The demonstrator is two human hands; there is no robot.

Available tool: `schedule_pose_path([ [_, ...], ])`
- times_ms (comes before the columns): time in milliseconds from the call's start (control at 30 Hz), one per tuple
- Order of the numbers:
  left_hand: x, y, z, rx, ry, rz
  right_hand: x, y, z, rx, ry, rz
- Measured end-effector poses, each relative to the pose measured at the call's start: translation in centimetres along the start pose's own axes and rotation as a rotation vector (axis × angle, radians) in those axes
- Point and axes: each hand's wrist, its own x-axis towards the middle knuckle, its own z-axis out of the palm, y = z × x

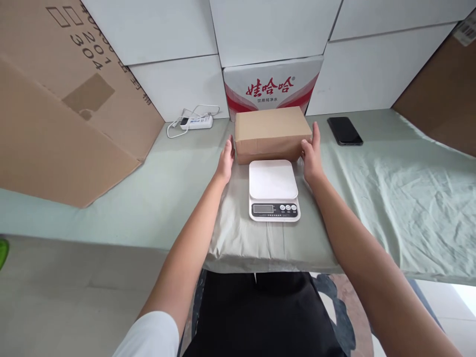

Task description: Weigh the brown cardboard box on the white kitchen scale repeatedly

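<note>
A brown paper-wrapped parcel [272, 132] lies on the pale green cloth of the table [390, 183], just behind a white kitchen scale [273, 190] with a dark display and small buttons. My left hand [225, 162] rests against the parcel's left end with fingers extended. At the parcel's right end my right hand [311, 154] presses flat against it. Both hands flank the parcel; it sits on the table. The scale's platform is bare.
A black phone [344, 131] lies at the back right. A white power strip with cable [196, 122] sits at the back left. White boxes and a red-printed carton [273, 87] line the wall. Large cardboard sheets [63, 109] lean at left and right.
</note>
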Motion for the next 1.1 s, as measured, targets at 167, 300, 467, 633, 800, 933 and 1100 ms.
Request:
schedule_pose_path([
  [167, -0.3, 0.1, -0.7, 0.027, 0.030, -0.024, 0.0, 0.9, -1.0, 0.046, -0.021, 0.077],
  [300, -1.1, 0.0, 0.2, 0.004, -0.049, -0.034, -0.5, 0.8, -0.3, -0.009, -0.047, 0.028],
  [467, -0.5, -0.1, 0.8, 0.017, -0.057, -0.004, -0.8, -0.8, 0.5, -0.046, -0.086, -0.033],
  [633, -2.7, 3.0, 1.7, 0.063, -0.080, 0.171, -1.9, -5.4, -0.6, -0.059, -0.086, -0.172],
  [800, -9.8, 6.7, 3.1, 0.145, -0.095, 0.220, -7.3, -9.6, -3.2, -0.141, -0.117, -0.212],
  [933, -13.6, 6.7, 2.9, 0.184, -0.119, 0.199, -11.9, -9.9, -4.1, -0.161, -0.110, -0.178],
  [1100, -14.5, 5.7, 2.3, 0.197, -0.103, 0.154, -13.7, -8.6, -3.7, -0.174, -0.114, -0.132],
])
